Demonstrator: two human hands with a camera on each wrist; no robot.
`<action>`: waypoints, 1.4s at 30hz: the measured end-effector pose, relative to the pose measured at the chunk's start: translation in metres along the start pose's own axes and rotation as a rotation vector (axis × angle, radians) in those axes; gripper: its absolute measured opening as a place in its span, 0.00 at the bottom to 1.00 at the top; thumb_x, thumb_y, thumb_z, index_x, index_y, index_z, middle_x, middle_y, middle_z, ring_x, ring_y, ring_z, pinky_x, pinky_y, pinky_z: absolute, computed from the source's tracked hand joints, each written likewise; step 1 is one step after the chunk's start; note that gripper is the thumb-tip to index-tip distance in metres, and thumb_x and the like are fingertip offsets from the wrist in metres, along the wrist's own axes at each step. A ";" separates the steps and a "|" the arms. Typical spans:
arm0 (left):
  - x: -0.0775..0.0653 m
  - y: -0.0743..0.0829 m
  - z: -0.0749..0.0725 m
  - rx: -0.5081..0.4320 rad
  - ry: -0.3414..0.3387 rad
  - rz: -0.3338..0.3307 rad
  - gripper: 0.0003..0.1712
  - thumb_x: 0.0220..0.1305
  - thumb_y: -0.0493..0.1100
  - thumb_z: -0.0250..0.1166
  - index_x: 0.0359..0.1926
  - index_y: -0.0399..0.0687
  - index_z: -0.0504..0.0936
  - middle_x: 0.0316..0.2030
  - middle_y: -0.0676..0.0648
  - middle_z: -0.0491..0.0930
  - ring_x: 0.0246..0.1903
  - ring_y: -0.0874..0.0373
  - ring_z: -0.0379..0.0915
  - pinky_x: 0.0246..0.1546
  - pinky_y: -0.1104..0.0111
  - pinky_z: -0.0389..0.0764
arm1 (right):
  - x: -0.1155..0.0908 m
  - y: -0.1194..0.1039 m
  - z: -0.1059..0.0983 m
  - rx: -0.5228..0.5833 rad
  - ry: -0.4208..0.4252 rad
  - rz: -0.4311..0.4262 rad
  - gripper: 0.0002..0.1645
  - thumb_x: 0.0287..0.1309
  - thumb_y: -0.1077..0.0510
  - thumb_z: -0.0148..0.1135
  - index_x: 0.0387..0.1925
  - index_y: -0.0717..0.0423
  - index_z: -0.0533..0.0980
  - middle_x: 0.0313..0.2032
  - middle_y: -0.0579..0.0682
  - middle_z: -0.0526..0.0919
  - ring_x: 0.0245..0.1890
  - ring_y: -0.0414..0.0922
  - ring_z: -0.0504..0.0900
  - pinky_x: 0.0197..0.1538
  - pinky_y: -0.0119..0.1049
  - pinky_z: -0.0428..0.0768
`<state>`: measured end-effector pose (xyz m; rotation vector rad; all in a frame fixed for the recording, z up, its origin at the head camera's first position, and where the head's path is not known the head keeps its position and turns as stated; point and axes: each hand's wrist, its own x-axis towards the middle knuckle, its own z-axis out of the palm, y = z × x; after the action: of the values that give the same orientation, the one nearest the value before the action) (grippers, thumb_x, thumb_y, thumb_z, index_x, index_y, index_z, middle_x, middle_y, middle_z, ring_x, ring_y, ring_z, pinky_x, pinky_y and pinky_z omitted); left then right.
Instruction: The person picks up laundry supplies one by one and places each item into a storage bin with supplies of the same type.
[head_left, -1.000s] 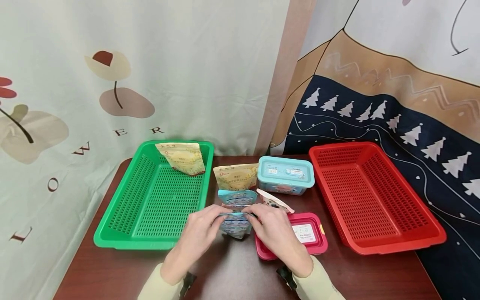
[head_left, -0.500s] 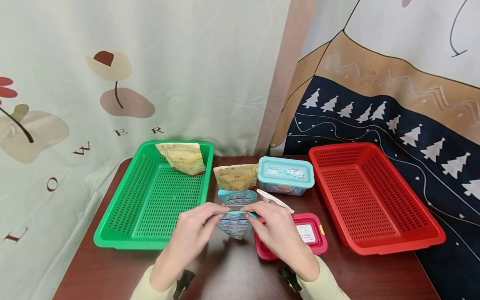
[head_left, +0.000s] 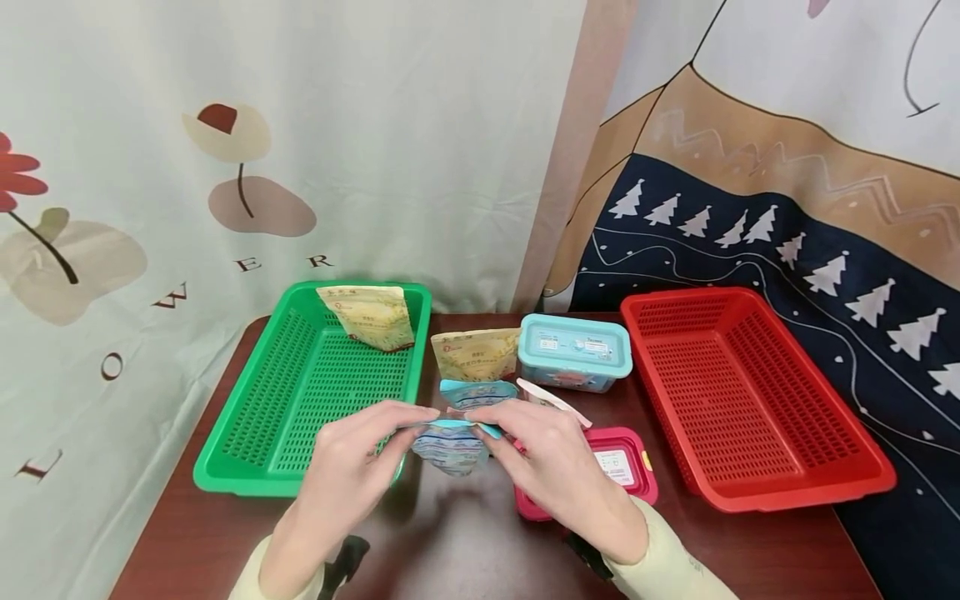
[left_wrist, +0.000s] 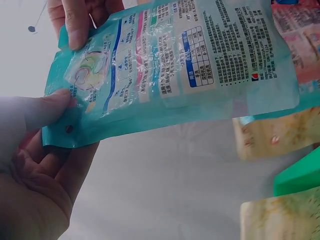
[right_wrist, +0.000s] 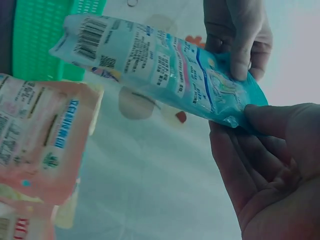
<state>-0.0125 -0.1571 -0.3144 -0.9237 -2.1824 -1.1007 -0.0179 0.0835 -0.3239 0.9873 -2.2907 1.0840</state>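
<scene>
Both hands pinch the top edge of a blue refill pouch (head_left: 452,452), thumbs on one face and fingers on the other. My left hand (head_left: 352,462) grips its left top corner, my right hand (head_left: 558,467) its right one. The pouch hangs above the table, its printed back (left_wrist: 200,60) filling the left wrist view and its barcode end (right_wrist: 90,37) pointing away in the right wrist view. Just behind it stands another blue pouch (head_left: 480,393), partly hidden by the hands. A pink pouch (right_wrist: 40,135) shows at the left of the right wrist view.
A green basket (head_left: 225,400) at left holds a yellow pouch (head_left: 375,321). Behind the blue pouches stands a second yellow pouch (head_left: 474,354), beside a light-blue lidded box (head_left: 576,346). A white-edged pouch (head_left: 553,402), a magenta lidded box (head_left: 637,454) and a red basket (head_left: 757,396) lie to the right.
The held blue pouch has risen away from the row and shifted left, with both hands still pinching its top. My left hand now overlaps the green basket's near rim more.
</scene>
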 end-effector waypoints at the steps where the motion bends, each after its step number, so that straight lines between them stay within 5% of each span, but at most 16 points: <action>1: 0.001 0.001 -0.002 -0.002 0.009 0.013 0.12 0.76 0.46 0.64 0.43 0.44 0.90 0.38 0.51 0.89 0.37 0.58 0.87 0.40 0.78 0.81 | 0.002 -0.001 -0.001 -0.012 -0.001 -0.016 0.17 0.56 0.65 0.76 0.48 0.51 0.87 0.44 0.42 0.90 0.44 0.37 0.88 0.48 0.33 0.84; 7: 0.009 0.001 -0.015 0.034 0.062 0.067 0.18 0.79 0.51 0.59 0.42 0.45 0.91 0.37 0.52 0.89 0.37 0.61 0.86 0.38 0.79 0.80 | 0.017 -0.013 -0.007 -0.099 -0.054 -0.071 0.13 0.59 0.62 0.75 0.47 0.50 0.86 0.43 0.42 0.90 0.44 0.38 0.88 0.46 0.33 0.84; 17: 0.019 -0.009 -0.048 0.032 0.105 0.001 0.21 0.74 0.55 0.64 0.40 0.43 0.91 0.35 0.48 0.89 0.40 0.69 0.84 0.41 0.83 0.78 | 0.053 -0.029 0.000 -0.181 -0.084 -0.196 0.14 0.64 0.60 0.71 0.51 0.51 0.83 0.41 0.42 0.88 0.39 0.37 0.86 0.43 0.32 0.84; 21: 0.025 -0.014 -0.061 -0.002 0.119 -0.028 0.05 0.67 0.38 0.72 0.40 0.41 0.91 0.36 0.48 0.89 0.40 0.69 0.84 0.41 0.82 0.77 | 0.073 -0.026 0.000 -0.139 -0.074 -0.239 0.12 0.65 0.62 0.70 0.50 0.54 0.84 0.41 0.43 0.89 0.38 0.36 0.86 0.43 0.30 0.84; 26: 0.034 -0.018 -0.075 0.056 0.135 -0.052 0.16 0.51 0.22 0.74 0.40 0.42 0.91 0.35 0.49 0.89 0.39 0.71 0.82 0.42 0.82 0.76 | 0.096 -0.022 0.001 -0.076 -0.060 -0.276 0.11 0.66 0.63 0.69 0.49 0.56 0.85 0.41 0.44 0.89 0.35 0.35 0.84 0.40 0.25 0.81; 34: 0.051 -0.042 -0.084 0.175 0.157 -0.157 0.15 0.52 0.23 0.76 0.38 0.42 0.92 0.31 0.50 0.88 0.26 0.75 0.72 0.31 0.83 0.69 | 0.131 -0.012 0.013 -0.081 -0.151 -0.150 0.10 0.70 0.60 0.65 0.49 0.55 0.86 0.33 0.42 0.86 0.21 0.35 0.70 0.27 0.26 0.69; 42: 0.065 -0.079 -0.087 0.273 0.061 -0.281 0.06 0.61 0.31 0.74 0.39 0.42 0.91 0.29 0.46 0.87 0.24 0.72 0.71 0.28 0.81 0.69 | 0.158 0.010 0.035 -0.127 -0.260 0.001 0.10 0.74 0.58 0.59 0.50 0.52 0.84 0.29 0.41 0.83 0.21 0.36 0.72 0.28 0.30 0.71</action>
<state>-0.1015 -0.2423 -0.2599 -0.4700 -2.3856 -0.9054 -0.1323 -0.0062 -0.2523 1.1321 -2.5293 0.8400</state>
